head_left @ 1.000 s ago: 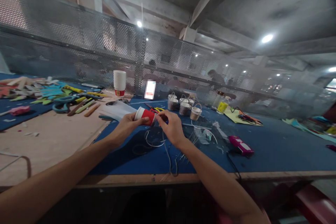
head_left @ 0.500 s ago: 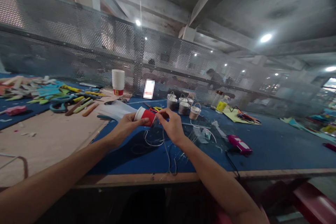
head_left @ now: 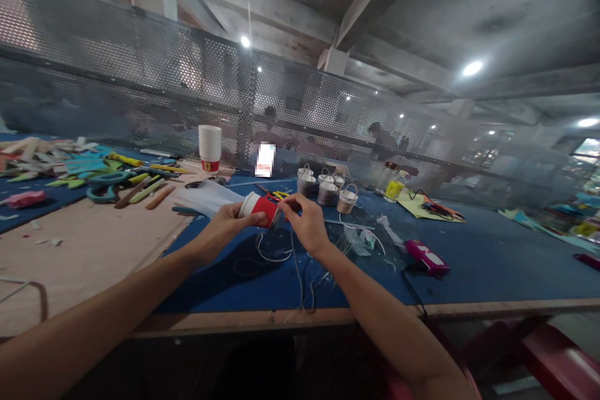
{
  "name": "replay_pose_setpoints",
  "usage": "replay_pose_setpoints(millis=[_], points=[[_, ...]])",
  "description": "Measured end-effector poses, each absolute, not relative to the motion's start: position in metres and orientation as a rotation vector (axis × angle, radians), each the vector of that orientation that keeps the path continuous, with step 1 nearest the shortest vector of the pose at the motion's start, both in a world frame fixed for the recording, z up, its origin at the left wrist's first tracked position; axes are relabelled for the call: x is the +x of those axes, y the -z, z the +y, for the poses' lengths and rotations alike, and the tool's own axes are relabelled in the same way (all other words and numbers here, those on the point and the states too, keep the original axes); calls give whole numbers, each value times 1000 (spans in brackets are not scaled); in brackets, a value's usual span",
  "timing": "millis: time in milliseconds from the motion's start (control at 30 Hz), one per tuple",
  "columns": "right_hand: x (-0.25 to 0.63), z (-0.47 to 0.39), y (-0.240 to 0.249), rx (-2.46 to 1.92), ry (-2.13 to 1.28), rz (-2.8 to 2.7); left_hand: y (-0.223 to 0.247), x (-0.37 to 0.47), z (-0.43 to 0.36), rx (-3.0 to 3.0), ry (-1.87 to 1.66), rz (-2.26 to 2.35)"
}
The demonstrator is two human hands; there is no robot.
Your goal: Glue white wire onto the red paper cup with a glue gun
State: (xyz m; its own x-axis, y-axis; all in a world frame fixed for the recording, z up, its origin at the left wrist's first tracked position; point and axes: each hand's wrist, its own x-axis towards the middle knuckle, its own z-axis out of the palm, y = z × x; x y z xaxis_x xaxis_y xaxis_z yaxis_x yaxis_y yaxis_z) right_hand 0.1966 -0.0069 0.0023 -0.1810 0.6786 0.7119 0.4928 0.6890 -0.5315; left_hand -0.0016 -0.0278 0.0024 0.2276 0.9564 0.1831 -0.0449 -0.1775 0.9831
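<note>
My left hand [head_left: 223, 227] is wrapped round a red and white paper cup [head_left: 265, 208], which lies tilted on its side above the table. At the cup's base end, my right hand [head_left: 307, 224] pinches finger and thumb together against a thin grey cord [head_left: 297, 270]. A greyish band shows round that end of the cup. From the right fingers the cord hangs down to the blue tabletop and trails to the front edge. The exact pinch point is partly hidden by the fingers.
Small buckets with handles [head_left: 327, 190] stand behind my hands. A stack of paper cups [head_left: 210, 147] and scissors [head_left: 105, 189] are to the left. To the right lie a magenta device with a cable [head_left: 427, 257] and a yellow-labelled bottle [head_left: 394, 187]. A perforated metal screen [head_left: 187, 87] backs the table.
The view has shifted very slightly. Both hands keep their hold at the cup, with almost no visible movement.
</note>
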Motion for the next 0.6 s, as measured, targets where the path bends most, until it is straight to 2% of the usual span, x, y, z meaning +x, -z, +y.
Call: replay_pose_setpoints(millis=[600], points=[[199,-5,-3,-964,-336,-1795,5,-5,-20,1457,-1188,877]])
